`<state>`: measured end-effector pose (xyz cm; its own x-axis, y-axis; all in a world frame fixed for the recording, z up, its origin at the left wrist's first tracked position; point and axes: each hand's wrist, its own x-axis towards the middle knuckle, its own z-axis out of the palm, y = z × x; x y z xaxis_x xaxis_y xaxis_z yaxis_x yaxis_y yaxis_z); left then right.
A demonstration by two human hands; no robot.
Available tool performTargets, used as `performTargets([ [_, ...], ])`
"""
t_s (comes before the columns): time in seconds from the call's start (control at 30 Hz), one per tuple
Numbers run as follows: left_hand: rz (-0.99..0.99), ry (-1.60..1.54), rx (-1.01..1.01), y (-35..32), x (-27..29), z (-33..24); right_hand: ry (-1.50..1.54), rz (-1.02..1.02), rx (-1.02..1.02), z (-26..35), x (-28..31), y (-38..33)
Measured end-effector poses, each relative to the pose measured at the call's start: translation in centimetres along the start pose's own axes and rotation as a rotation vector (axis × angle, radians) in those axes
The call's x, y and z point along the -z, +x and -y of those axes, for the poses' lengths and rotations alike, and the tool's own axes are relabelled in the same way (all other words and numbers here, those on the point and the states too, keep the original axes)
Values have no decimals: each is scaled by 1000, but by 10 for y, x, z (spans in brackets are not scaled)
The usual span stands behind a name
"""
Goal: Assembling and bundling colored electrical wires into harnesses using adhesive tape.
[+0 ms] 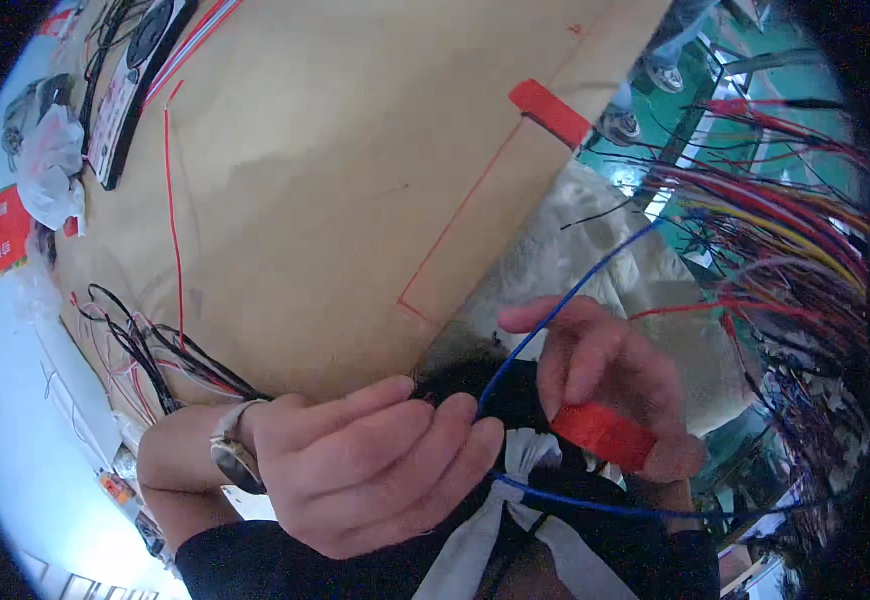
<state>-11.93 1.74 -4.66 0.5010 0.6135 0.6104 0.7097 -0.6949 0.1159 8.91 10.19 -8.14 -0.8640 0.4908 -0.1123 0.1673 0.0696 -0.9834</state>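
My left hand point(360, 470), with a watch point(235, 455) on its wrist, is closed, thumb and fingers pinched on a blue wire point(570, 298). One length of the wire rises to the upper right from the pinch. Another blue length comes out below these fingers and runs right, under my right hand. In my right hand point(610, 365) sits a roll of red tape point(605, 437), gripped between curled fingers and thumb. The blue wire passes close by the fingertips of this hand. The very end of the wire at the left fingertips is hidden.
A brown table point(305, 200) carries drawn red lines and a red tape strip point(552, 113) at its right edge. Dark and red wires point(150, 350) lie at its left. A thick multicoloured wire bundle point(775, 220) hangs at the right. Another person's shoes point(665, 75) show beyond.
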Motion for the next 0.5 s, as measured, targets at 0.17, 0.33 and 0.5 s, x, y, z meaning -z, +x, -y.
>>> performTargets([
  [0.17, 51, -388, 281, 13, 16, -10, 8, -78, 12, 12, 3, -26],
  [0.33, 156, -545, 351, 40, 20, -22, 23, -185, 45, 23, -1, -76],
  [0.5, 148, -728, 401, 75, 5, -53, 44, -317, 88, 39, -3, -130],
])
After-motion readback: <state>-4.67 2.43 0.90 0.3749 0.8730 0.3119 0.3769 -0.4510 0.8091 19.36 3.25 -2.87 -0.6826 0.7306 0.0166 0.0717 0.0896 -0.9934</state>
